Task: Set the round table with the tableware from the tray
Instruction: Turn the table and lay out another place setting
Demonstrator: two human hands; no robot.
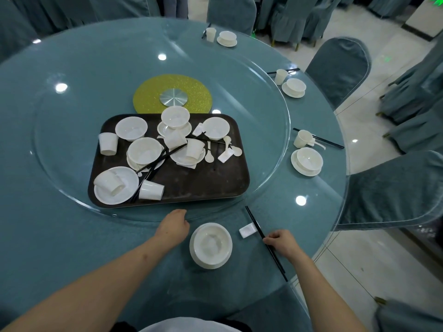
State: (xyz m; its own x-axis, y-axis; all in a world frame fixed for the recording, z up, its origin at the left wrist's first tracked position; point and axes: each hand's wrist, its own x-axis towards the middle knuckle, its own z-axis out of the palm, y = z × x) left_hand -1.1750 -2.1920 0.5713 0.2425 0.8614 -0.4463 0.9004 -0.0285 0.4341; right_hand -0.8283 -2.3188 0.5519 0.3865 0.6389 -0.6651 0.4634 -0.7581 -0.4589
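A dark brown tray (211, 185) on the glass turntable holds several white bowls, plates, cups, spoons and black chopsticks in a jumble. In front of me a white bowl on a plate (211, 245) stands near the table's edge. To its right lie a white chopstick rest (248, 230) and a pair of black chopsticks (254, 220). My right hand (281, 243) pinches the chopsticks at their middle. My left hand (173, 226) rests with loose fingers at the turntable's rim, holding nothing.
Three laid place settings with cup, bowl and chopsticks sit along the right rim: one (306, 161), a second (293, 87), a third (226, 38). Covered chairs (340, 70) ring the table. A gold disc (148, 97) marks the turntable's centre.
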